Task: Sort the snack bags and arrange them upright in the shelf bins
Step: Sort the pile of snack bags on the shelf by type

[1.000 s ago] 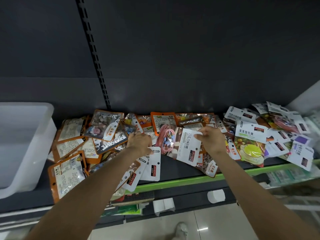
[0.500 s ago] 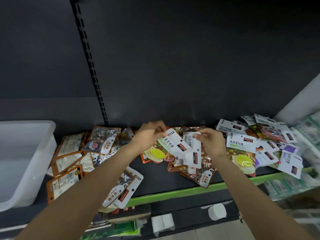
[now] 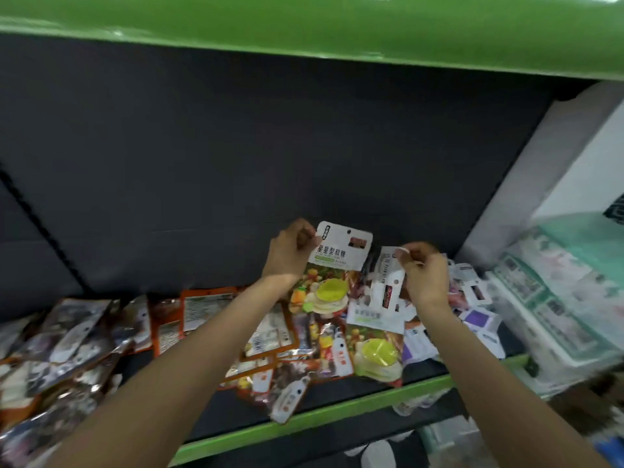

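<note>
My left hand point(image 3: 290, 253) grips the upper left edge of a white-topped candy bag point(image 3: 332, 271) with a yellow-green fruit picture and holds it upright above the shelf. My right hand point(image 3: 423, 275) pinches the top of a smaller white-labelled snack bag point(image 3: 385, 285) just to its right. Below both hands a loose pile of snack bags point(image 3: 270, 342) lies flat on the dark shelf point(image 3: 337, 400). Another bag with the same yellow-green picture point(image 3: 376, 352) lies near the shelf's front.
Orange-edged bags point(image 3: 199, 309) and dark shiny bags point(image 3: 67, 349) cover the left of the shelf. Small white and purple packets point(image 3: 479, 315) are heaped at the right. Pale green packaged goods point(image 3: 557, 298) stand beyond them. A green shelf edge point(image 3: 337, 25) runs overhead.
Both hands have lifted their bags higher off the pile. The left hand's candy bag now stands upright. The view has swung right and up; the white bin at the left is out of frame.
</note>
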### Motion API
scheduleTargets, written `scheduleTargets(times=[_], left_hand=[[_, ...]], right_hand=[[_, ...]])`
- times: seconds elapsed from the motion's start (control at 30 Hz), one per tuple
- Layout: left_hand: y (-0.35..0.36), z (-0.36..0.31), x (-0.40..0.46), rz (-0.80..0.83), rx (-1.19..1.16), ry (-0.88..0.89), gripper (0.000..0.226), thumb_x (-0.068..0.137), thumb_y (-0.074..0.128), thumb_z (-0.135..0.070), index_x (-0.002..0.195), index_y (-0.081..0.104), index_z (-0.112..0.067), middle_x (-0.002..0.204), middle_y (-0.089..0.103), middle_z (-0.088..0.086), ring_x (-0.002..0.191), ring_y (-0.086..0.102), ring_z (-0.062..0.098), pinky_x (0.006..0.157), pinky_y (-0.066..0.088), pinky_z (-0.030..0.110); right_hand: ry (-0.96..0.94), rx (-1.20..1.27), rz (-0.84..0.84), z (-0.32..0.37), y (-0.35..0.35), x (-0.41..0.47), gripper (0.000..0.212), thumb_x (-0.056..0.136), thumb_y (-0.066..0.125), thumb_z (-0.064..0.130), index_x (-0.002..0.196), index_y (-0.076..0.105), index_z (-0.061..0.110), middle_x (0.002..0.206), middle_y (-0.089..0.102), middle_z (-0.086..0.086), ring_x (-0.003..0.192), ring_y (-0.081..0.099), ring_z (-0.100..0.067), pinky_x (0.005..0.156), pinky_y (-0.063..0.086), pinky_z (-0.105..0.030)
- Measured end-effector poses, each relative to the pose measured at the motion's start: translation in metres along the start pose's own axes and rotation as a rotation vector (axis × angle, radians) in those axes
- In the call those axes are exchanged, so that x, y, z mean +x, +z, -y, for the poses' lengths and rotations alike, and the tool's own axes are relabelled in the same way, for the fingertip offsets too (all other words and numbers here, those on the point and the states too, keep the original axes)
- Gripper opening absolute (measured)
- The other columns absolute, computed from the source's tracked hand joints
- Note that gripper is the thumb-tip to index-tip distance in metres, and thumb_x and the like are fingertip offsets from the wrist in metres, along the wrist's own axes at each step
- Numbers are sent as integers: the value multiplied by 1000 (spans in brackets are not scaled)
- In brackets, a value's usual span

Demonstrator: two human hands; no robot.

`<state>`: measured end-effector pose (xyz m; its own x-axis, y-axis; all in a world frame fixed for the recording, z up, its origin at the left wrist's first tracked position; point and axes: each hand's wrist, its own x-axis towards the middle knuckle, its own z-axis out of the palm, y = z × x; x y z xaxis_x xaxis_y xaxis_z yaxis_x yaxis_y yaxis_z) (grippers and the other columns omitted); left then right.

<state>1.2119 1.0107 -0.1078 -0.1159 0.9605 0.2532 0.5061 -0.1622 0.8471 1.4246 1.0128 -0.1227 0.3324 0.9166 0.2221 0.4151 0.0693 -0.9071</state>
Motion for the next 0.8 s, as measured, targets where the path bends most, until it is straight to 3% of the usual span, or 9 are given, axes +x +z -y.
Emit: scheduleTargets(times=[0.1,0.17,0.23,0.33,0.43,0.5,0.63,0.7,0.8], left_hand=[[56,-8,25,-58,-148,-177,16,88,64,-22,79,51,-20,87,64,2,88,63,23,78,54,36],[92,-5,38,-64,-226,-310,17,86,66,-24,76,52,-22,92,66,7,94,65,29,81,55,47],[123,-4,42,-23,-160,-381,8,88,65,-22,86,58,-17,101,67,8,99,64,26,84,54,38],[149,-4,42,-13,46,-482,24,94,57,-20,111,61,-4,113,65,14,108,60,31,85,50,34],[158,-1,43,-25,114,-558,37,94,56,-15,125,45,2,125,58,19,115,56,35,86,46,36],[162,5,40,82,72,-561,56,89,63,-14,132,31,2,131,53,18,119,53,34,90,44,32],[169,14,27,415,218,-471,84,84,69,-18,150,17,-10,146,41,9,128,47,26,97,42,26],[168,16,18,516,327,-440,77,89,64,-22,151,19,-16,150,35,6,131,42,24,94,38,22],[156,23,5,537,370,-365,60,92,58,-25,146,33,-16,149,36,8,132,40,24,99,35,23]], right_hand=[[74,-20,-108,-38,-34,36,4,94,54,11,94,53,7,84,59,-11,76,54,-26,72,46,-38],[175,-92,-77,-69,-51,51,9,94,51,4,100,45,8,97,56,-12,86,53,-26,81,48,-42],[243,-193,40,-99,-63,57,24,89,52,-6,105,42,9,105,54,-12,91,55,-29,83,50,-47],[152,-421,167,-123,-75,57,46,81,51,-15,121,46,7,119,51,-17,92,52,-32,74,43,-34],[-22,-688,286,-129,-76,56,46,87,51,-5,130,51,11,139,35,-15,124,34,-30,100,35,-33],[-105,-821,363,-126,-73,57,43,91,53,9,134,49,14,144,32,-12,134,25,-29,111,28,-36],[-182,-789,441,-112,-61,52,42,94,52,15,136,48,16,143,37,-9,136,28,-25,112,29,-38],[-205,-717,479,-104,-52,45,40,94,50,14,135,50,15,138,42,-8,133,33,-23,108,35,-36],[-253,-650,537,-95,-34,36,39,94,50,12,133,52,14,135,46,-9,129,38,-23,107,33,-32]])
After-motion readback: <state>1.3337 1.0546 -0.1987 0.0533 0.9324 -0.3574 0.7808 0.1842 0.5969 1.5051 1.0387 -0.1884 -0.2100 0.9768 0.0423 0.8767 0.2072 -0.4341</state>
